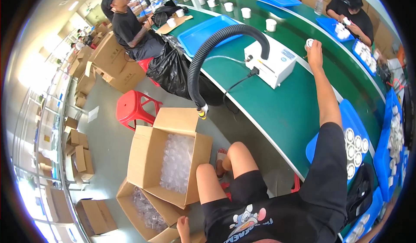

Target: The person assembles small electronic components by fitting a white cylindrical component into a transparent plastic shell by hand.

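**Small white jar held out over the counter**

A small white jar [309,42] is being held in the right hand [314,50] above the green counter [286,113], beside the white machine [271,63]. It is probably light, rigid plastic, best pinched at its sides. The left hand [183,226] is resting low by an open carton [147,217]; its grip cannot be told.

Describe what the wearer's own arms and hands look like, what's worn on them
Both hands are bare, with no gloves. The right hand ends a long bare forearm; a loose black short sleeve covers the upper arm to about the elbow. No watch or band shows on that wrist. Only a small part of the left hand shows at the lower edge, with nothing visibly worn on it.
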`<state>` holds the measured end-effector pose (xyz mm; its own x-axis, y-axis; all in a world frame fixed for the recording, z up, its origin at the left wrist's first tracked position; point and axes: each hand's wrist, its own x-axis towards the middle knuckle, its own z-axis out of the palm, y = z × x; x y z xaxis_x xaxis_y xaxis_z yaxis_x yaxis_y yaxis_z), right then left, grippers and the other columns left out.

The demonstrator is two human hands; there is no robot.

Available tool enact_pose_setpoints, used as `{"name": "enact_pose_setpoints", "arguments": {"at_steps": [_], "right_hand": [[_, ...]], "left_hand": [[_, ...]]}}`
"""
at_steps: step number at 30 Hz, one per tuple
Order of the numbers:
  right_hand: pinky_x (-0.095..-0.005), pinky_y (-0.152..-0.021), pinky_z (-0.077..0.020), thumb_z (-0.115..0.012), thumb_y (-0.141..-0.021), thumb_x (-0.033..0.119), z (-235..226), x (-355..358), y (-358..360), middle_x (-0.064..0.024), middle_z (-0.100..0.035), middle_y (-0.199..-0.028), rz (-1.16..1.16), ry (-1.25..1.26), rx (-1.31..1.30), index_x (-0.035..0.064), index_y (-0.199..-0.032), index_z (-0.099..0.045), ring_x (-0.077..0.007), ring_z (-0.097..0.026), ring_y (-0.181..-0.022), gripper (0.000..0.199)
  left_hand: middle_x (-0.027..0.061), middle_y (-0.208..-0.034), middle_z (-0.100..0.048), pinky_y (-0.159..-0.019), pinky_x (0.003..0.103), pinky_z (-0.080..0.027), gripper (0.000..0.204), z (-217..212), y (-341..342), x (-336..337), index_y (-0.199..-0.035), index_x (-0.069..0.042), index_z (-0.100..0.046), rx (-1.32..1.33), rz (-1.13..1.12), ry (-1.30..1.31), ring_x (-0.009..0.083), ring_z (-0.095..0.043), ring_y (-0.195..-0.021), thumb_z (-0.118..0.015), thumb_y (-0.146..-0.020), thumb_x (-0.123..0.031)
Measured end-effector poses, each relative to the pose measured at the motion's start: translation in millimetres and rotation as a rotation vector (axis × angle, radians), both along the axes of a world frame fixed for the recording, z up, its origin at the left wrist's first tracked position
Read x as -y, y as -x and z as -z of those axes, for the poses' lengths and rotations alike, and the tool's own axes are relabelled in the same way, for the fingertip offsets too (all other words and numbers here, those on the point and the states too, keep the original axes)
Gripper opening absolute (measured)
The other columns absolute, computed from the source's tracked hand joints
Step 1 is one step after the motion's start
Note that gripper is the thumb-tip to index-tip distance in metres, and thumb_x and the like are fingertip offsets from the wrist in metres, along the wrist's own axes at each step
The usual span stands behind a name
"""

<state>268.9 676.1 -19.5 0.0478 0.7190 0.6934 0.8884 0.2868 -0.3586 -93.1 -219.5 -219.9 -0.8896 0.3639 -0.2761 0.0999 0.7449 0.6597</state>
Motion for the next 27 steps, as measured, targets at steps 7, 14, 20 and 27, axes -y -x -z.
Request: {"name": "enact_pose_setpoints", "arguments": {"at_steps": [7, 14, 20, 27], "right_hand": [[-0.0477, -0.092, -0.0474, -0.068, -0.086, 0.024, -13, -9, -20, -0.0259, -0.049, -0.125, -0.132, 0.298, 0.064, 0.0, -0.118, -0.048, -0.0434, -0.056, -0.109, 0.044], [-0.0439, -0.089, -0.0476, -0.065, -0.087, 0.027, -67, 101, -80, -0.024, -0.057, -0.112, -0.419, 0.39, 0.384, 0.0018, -0.113, -0.057, -0.0394, -0.058, -0.103, 0.038], [-0.043, -0.076, -0.0503, -0.065, -0.085, 0.028, -125, 299, -108, -0.0188, -0.066, -0.088, -0.416, 0.708, 0.545, 0.0029, -0.105, -0.062, -0.0357, -0.065, -0.083, 0.032], [-0.041, -0.106, -0.041, -0.074, -0.079, 0.024, -43, 357, -103, -0.0195, -0.037, -0.148, -0.353, 0.668, 0.819, 0.0127, -0.141, -0.043, -0.0367, -0.047, -0.129, 0.071]], "left_hand": [[0.0072, -0.075, -0.067, -0.057, 0.026, -0.049, 0.022, 38, -22, 19, -0.098, 0.001, -0.064, 0.174, 0.07, 0.094, 0.0128, -0.062, -0.063, -0.066, -0.088, -0.019], [0.0093, -0.08, -0.067, -0.067, 0.029, -0.051, 0.023, 53, 5, -48, -0.1, 0.001, -0.064, 0.329, 0.288, 0.057, 0.0152, -0.063, -0.071, -0.065, -0.089, -0.019], [0.0028, -0.076, -0.06, -0.06, 0.024, -0.043, 0.014, 41, 23, -92, -0.1, -0.002, -0.063, 0.475, 0.243, -0.163, 0.0093, -0.053, -0.066, -0.058, -0.095, -0.014], [0.014, -0.077, -0.064, -0.066, 0.04, -0.046, 0.03, 26, 80, -164, -0.089, 0.0, -0.064, 0.009, 0.501, -0.095, 0.0243, -0.058, -0.073, -0.057, -0.095, -0.028]]}}
